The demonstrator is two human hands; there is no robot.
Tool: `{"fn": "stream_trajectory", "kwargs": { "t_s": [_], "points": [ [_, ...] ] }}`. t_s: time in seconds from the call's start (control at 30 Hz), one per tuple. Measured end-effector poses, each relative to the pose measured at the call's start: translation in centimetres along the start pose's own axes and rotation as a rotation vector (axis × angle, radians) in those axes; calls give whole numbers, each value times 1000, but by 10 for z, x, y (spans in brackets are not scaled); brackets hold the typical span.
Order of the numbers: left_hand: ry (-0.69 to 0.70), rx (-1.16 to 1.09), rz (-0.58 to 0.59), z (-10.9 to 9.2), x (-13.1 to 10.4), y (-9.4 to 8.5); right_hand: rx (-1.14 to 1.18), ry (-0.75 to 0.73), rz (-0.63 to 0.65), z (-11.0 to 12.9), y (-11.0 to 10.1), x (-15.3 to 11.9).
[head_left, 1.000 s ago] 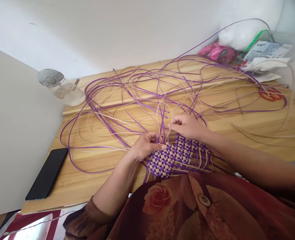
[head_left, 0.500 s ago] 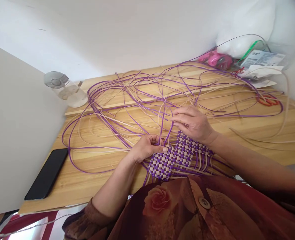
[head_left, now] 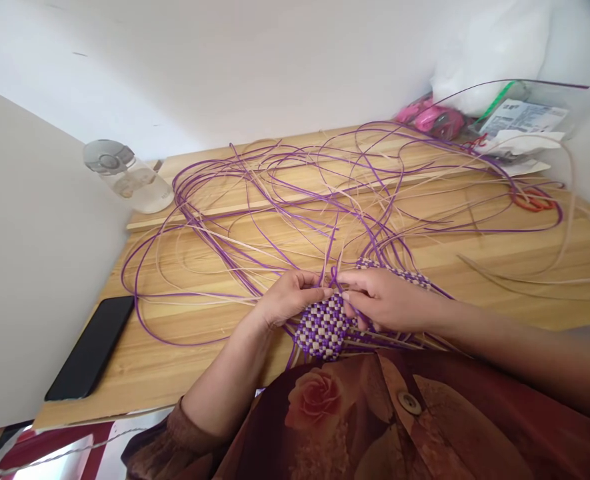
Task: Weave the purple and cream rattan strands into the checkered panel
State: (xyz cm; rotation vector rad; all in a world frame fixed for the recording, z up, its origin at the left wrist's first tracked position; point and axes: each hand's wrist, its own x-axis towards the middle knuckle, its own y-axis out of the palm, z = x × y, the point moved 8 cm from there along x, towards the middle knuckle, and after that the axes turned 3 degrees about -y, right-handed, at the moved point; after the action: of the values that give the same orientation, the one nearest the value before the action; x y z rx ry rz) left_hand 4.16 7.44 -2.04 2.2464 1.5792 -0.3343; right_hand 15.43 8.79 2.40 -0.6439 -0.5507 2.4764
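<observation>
A purple and beige woven piece point(head_left: 321, 328) lies at the table's front edge, close to the flowered shirt. My left hand point(head_left: 295, 297) pinches its upper left edge, thumb on the weave. Beside it, my right hand point(head_left: 375, 293) has its fingers closed on a purple strand point(head_left: 334, 272), which forms a small loop between the two hands. The right hand covers part of the weave. Long loose purple and beige strands point(head_left: 189, 207) fan out from the piece over the table.
At the left are a black phone point(head_left: 92, 347) and a clear bottle with a grey lid point(head_left: 127, 177). Orange-handled scissors point(head_left: 533, 200) lie at the right. Behind them are a pink bundle point(head_left: 432, 119), papers point(head_left: 522, 120) and a white bag point(head_left: 489, 60).
My right hand has come down and left, close to my left hand, and the purple strand now makes a small loop. A long strand end at the back right has swung out. My left hand stays put.
</observation>
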Motion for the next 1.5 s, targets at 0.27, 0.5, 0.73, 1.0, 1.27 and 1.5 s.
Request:
{"fn": "stream_trajectory", "kwargs": {
  "t_s": [0.27, 0.5, 0.73, 1.0, 1.27, 1.5],
  "points": [
    [78, 97, -101, 4, 6, -4, 590, 155, 82, -2, 38, -1],
    [83, 160, -188, 4, 4, -7, 92, 71, -175, -9, -18, 7],
    [81, 194, -181, 6, 7, -9, -330, -466, -292, 22, -27, 13],
    [102, 201, -189, 7, 8, -10, -384, -513, -242, 16, -24, 23],
    [113, 178, -157, 3, 6, -5, -533, -590, -140, 15, -30, 33],
    [23, 131, -164, 9, 8, -7, -720, -590, -73, 41, -37, 7]
  ]
}}
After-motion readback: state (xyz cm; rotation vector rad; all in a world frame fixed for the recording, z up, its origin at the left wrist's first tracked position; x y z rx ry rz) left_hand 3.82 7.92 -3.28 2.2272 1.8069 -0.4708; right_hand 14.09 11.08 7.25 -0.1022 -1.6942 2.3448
